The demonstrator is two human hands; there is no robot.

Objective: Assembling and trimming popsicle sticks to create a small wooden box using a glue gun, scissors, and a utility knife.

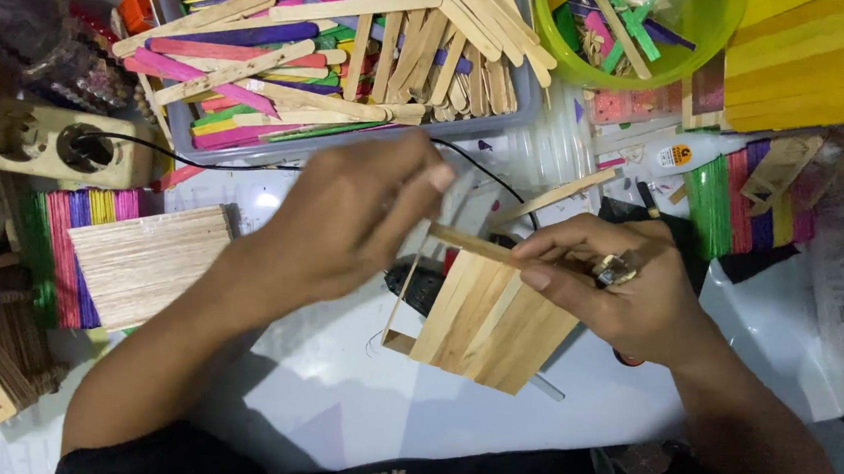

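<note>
Hands were seen over a white table (329, 400), working on a stick panel (486, 322) made of plain wooden sticks joined side by side. Panel was held tilted at frame centre, just above the table, with a black tool (418, 285) partly hidden behind it at 9 o'clock. Right hand (629, 283) was closed on the panel's upper right edge, thumb and fingers pinching it; a ring was worn on one finger. A loose stick (472, 243) was laid along the panel's top edge, touched by the right fingertips. Left hand (353, 222) was curled at 10 o'clock of the panel, fingers bent inward toward the stick's left end; whether the stick was actually gripped could not be told, since the fingertips were blurred.

Grey tray (350, 131) of plain and coloured sticks was placed at 12 o'clock. Green bowl (639, 33) with coloured bits was set at 1 o'clock. Yellow sticks (817, 67) were stacked at 2 o'clock. Flat stick mat (144, 260) was lying at 9 o'clock, well apart from the left hand. Power strip (48, 142) with a black cable was sitting at 10 o'clock.
</note>
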